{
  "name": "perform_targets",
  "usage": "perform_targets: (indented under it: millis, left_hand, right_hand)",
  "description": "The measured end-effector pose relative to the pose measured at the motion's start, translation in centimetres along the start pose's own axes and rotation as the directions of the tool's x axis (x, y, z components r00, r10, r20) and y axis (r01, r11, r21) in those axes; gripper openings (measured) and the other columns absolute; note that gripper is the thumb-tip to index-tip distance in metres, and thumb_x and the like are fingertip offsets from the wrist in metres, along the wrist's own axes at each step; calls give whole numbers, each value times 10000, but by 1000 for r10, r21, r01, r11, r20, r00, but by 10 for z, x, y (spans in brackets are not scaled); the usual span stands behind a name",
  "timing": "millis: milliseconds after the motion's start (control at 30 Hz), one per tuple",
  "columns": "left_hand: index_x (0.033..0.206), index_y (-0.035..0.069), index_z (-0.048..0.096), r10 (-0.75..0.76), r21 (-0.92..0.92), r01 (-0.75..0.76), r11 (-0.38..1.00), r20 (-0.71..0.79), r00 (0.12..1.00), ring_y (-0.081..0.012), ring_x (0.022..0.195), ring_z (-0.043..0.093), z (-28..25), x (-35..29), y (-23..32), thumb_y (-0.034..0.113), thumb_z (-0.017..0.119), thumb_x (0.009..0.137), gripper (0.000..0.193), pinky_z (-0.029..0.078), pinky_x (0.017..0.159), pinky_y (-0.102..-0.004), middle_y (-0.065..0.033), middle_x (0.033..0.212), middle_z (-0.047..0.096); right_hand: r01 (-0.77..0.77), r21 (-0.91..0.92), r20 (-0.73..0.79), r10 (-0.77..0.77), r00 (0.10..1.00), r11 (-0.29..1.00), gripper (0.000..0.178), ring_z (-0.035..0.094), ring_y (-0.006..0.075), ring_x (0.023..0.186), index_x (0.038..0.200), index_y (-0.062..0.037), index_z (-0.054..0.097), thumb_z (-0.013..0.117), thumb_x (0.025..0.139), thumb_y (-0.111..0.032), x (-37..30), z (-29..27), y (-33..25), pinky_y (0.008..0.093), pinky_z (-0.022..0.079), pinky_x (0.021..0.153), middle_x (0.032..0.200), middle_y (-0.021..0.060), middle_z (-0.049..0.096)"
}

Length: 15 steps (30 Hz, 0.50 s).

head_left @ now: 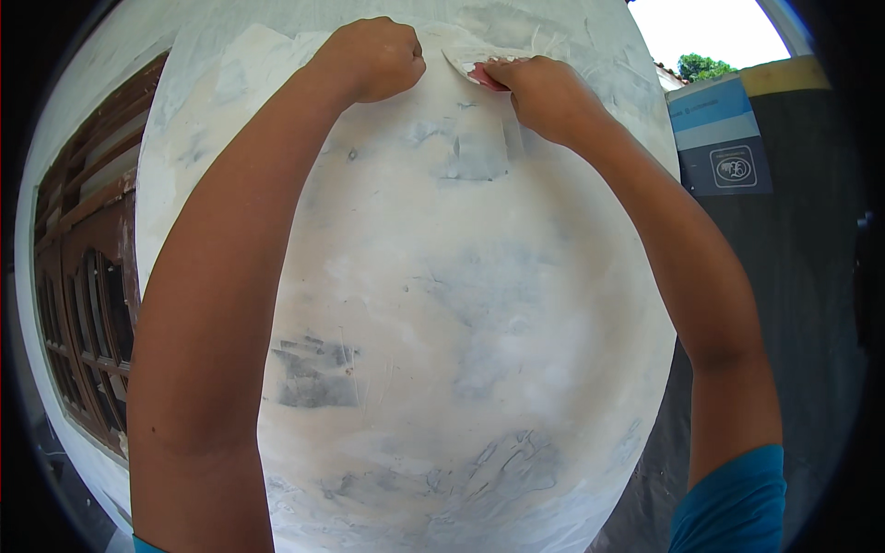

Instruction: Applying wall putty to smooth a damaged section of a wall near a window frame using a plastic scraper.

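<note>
In front of me stands a wall point(433, 249) with patchy white filler over grey. Near its upper part my right hand point(553, 97) grips a putty knife point(485, 76), reddish where it shows, its thin blade edge pointing up and left along the surface. White filler is smeared around the blade and on the fingers. To the left, at about the same height, my left hand point(378, 60) is closed in a fist close to the wall. Its fingers are curled away from view, so anything inside them is hidden.
At the left is a brown wooden door or window frame point(92, 258) with barred panes. Past the wall's right edge, a blue and dark printed panel point(719, 136) sits at the top of a dark surface point(802, 304). A green tree point(702, 66) shows outdoors.
</note>
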<state>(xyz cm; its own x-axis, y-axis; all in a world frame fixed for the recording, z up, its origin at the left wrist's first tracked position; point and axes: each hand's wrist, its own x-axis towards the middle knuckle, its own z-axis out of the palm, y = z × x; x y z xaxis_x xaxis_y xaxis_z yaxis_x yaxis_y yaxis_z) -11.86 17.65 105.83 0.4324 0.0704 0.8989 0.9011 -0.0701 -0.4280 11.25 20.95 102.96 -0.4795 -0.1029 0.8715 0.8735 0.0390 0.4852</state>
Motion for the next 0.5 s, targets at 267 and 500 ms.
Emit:
perform_targets:
  millis: [267, 500]
  left_hand:
    - [1021, 90, 754, 37, -20, -37, 999, -29, 999, -299, 953, 675, 2, 13, 21, 216, 495, 883, 319, 535, 863, -407, -128, 1022, 725]
    - [1020, 66, 757, -60, -38, 61, 997, 18, 998, -304, 974, 659, -2, -7, -1, 207, 520, 888, 305, 520, 886, -401, -111, 1014, 731]
  right_hand:
    - [-200, -81, -49, 197, 979, 976, 372, 678, 354, 872, 1167, -50, 692, 526, 856, 68, 36, -17, 117, 399, 545, 839, 1049, 199, 697]
    - [-119, 0, 164, 117, 979, 993, 287, 671, 366, 864, 1095, -64, 684, 527, 861, -5, -28, -28, -17, 443, 545, 794, 945, 196, 692]
